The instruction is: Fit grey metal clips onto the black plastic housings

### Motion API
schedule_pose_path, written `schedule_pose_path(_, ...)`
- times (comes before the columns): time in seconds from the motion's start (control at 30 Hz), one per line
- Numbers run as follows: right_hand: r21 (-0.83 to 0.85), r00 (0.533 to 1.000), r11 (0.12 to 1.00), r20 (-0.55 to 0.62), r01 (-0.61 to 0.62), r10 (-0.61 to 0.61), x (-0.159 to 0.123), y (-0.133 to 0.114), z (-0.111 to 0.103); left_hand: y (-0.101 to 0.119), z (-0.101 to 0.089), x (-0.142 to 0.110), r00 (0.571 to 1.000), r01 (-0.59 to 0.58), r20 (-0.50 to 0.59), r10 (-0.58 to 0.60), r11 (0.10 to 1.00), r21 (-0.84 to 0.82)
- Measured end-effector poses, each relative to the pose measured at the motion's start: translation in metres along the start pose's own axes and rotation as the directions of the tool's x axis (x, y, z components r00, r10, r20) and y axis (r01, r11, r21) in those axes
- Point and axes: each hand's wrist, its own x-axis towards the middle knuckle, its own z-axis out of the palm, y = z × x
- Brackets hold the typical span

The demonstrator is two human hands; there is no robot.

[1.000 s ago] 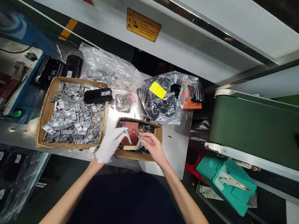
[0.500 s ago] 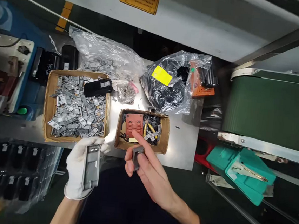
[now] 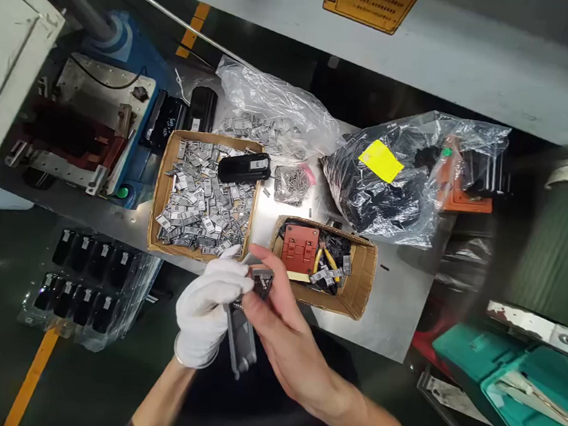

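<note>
- Holding a long gray frame [image 3: 243, 346] is the gloved left hand [image 3: 207, 309], its fingers curled and its grip closed on the upper part; the glove hides the exact contact.
- Right hand [image 3: 285, 334], bare: grip closed around a small gray clip [image 3: 262, 279] at the upper end of the frame, with thumb and fingers bent and the forefinger reaching toward the glove.
- Frame and clip: together between the two hands, in front of the near edge of the tabletop [image 3: 390, 310], the frame slanting with its lower end near.
- Large carton [image 3: 162, 191], left: filled with loose gray pieces [image 3: 207, 209]; a black case [image 3: 244, 168] lies across its far right corner.
- Small carton [image 3: 362, 274], just beyond the right hand: contains a red block [image 3: 299, 248], a tool with yellow handles [image 3: 330, 258] and several gray pieces.
- Little clear bag [image 3: 293, 184], between the cartons on the far side: holds small metal parts.
- Large clear bag [image 3: 380, 202], far right: holds black items and bears a yellow label [image 3: 381, 161].
- Orange stand [image 3: 466, 202]: at that bag's right side.
</note>
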Motion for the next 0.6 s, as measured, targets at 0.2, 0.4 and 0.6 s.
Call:
schedule_pose_path(0.2, 0.080, 1.000, 0.996, 0.012, -0.026, 0.025, 0.056, 0.032, 0.017, -0.010, -0.042, 0.008, 0.982, 0.169, -0.106, -0.159, 0.981, 0.093)
schedule_pose_path(0.4, -0.370, 0.962, 0.895, -0.201, -0.251, 0.187, 0.162, 0.069, -0.004, -0.064, -0.132, 0.035, 0.887, 0.440, -0.198, -0.417, 0.637, 0.633)
schedule_pose_path(0.6, -0.750, 0.948, 0.659, -0.175, 0.046, -0.266, 0.131, 0.055, -0.035, -0.122, -0.157, 0.085, 0.822, 0.329, -0.021, -0.569, 0.445, 0.833)
